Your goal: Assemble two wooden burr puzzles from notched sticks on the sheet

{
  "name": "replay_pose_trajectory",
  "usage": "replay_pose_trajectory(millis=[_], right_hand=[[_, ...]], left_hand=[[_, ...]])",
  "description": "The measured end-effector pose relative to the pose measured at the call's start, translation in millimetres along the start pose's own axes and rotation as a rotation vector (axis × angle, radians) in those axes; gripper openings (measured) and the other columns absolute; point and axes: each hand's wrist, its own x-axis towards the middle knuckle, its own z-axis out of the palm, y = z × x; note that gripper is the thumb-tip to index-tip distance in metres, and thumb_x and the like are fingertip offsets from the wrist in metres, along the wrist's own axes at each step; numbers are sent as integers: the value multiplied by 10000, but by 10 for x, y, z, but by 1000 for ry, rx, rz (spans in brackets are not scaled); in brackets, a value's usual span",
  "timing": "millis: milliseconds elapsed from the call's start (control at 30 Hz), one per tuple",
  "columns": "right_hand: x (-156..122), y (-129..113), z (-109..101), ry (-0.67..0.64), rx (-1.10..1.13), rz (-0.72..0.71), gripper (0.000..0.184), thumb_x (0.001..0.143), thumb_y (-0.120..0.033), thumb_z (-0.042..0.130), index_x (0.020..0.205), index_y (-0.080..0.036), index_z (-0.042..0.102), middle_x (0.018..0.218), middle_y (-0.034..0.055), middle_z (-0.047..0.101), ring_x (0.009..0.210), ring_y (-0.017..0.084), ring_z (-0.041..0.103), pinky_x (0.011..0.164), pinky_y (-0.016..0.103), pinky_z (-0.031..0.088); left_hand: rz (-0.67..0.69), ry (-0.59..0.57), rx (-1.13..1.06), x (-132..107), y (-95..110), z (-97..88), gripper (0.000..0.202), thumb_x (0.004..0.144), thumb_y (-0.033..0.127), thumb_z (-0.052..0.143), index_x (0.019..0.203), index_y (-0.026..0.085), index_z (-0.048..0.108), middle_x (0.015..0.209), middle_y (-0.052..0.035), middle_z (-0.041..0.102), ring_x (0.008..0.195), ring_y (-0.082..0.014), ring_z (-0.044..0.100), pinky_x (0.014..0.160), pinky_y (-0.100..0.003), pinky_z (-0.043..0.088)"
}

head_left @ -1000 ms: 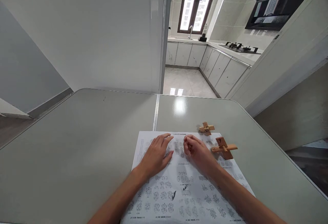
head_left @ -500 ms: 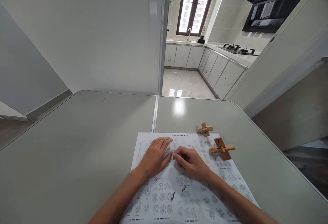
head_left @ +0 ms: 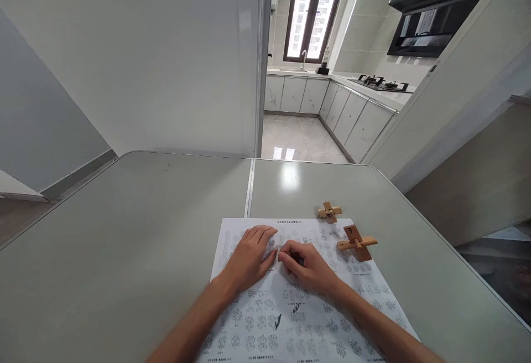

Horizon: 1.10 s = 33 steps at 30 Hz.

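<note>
A large printed sheet [head_left: 305, 316] covered in rows of small line drawings lies on the table. My left hand [head_left: 252, 255] rests palm down on its upper part, fingers stretched out together and thumb apart. Beside it, my right hand [head_left: 305, 263] is curled with thumb and forefinger pinched; whatever the fingers hold, if anything, is hidden. To the right, a wooden puzzle piece assembly [head_left: 357, 243] of crossed parts with a dark mark lies on the sheet's edge. A smaller crossed wooden assembly [head_left: 329, 212] sits at the sheet's top right corner.
The pale table [head_left: 124, 252] has a seam strip [head_left: 249, 186] running away from me. A white wall panel [head_left: 166, 58] stands behind its far edge. Beyond a doorway are kitchen cabinets [head_left: 292, 94], a window [head_left: 315, 11] and a gas stove [head_left: 381, 83].
The camera view has shifted slightly, so the whole scene sits a little lower. Both hands keep nearly the same pose on the sheet, and the wooden assemblies stay in place.
</note>
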Motion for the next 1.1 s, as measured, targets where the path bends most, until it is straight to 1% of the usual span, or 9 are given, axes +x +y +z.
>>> replay_pose_trajectory(millis=[433, 667, 833, 1100], right_hand=[[12, 44, 12, 7, 9, 1, 381, 1040, -513, 540, 831, -210, 636, 611, -31, 597, 547, 130, 483, 558, 266, 378], [16, 22, 4, 5, -2, -8, 382, 1043, -501, 539, 820, -206, 635, 609, -31, 594, 554, 130, 477, 566, 264, 377], [14, -2, 2, 3, 3, -9, 391, 1046, -512, 535, 824, -209, 643, 613, -33, 596, 553, 131, 477, 565, 265, 378], [13, -4, -1, -1, -3, -4, 399, 1046, -527, 531, 832, -210, 645, 615, -28, 600, 555, 135, 490, 565, 268, 384]], left_hand=[[6, 27, -9, 15, -10, 1, 431, 962, 189, 617, 1371, 276, 515, 1315, -82, 674, 1233, -291, 642, 1036, -514, 558], [2, 16, 2, 24, 1, -10, 427, 957, 177, 625, 1361, 267, 520, 1315, -82, 674, 1237, -287, 637, 1049, -512, 550], [13, 32, 8, 21, -3, -5, 421, 963, 190, 619, 1365, 274, 527, 1311, -81, 677, 1233, -284, 646, 1042, -506, 559], [5, 23, -5, 20, 3, -13, 422, 966, 190, 620, 1369, 275, 530, 1315, -78, 675, 1234, -283, 644, 1046, -505, 560]])
